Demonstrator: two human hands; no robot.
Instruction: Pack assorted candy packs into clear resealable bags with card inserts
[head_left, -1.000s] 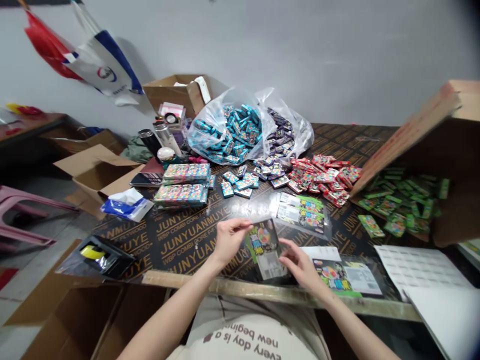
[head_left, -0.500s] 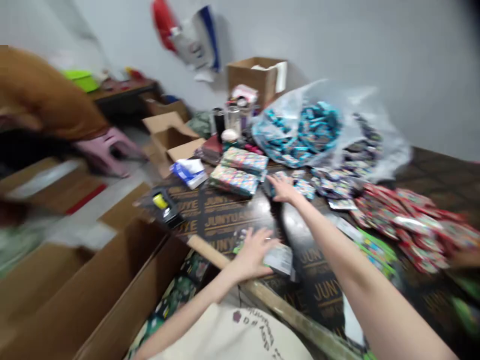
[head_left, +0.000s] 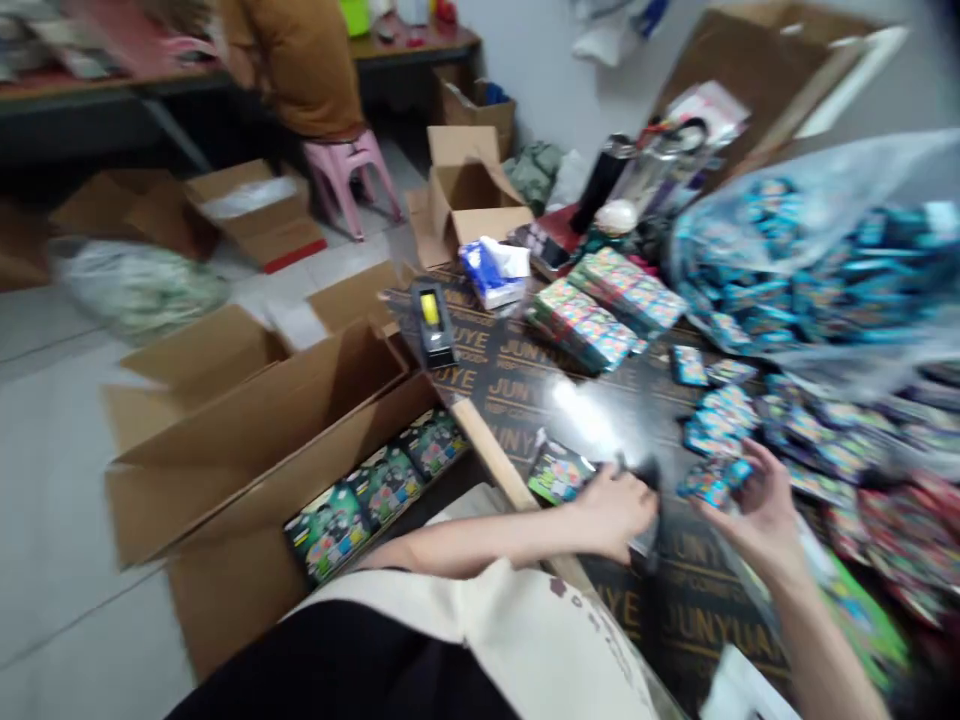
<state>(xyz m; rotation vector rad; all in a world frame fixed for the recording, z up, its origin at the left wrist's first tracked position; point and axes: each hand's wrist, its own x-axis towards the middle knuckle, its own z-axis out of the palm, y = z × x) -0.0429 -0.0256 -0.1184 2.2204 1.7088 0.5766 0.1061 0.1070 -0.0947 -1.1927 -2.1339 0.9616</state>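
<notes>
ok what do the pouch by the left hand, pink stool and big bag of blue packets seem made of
Pouch: probably plastic film, judging by its thin, printed face; blur hides the finish. Stool: likely moulded plastic, smooth, from its even pink colour. Bag: thin plastic, translucent, since blue packets show through its side.

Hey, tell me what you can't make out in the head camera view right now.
All in the head view:
- Printed pouch: partly hidden by the left hand.
- Blue packets in the right hand: blurred, partly covered by fingers; count and print unclear.
- Clear bag: cut off by the right edge.
- Seated person: head cut off by the top edge.
</notes>
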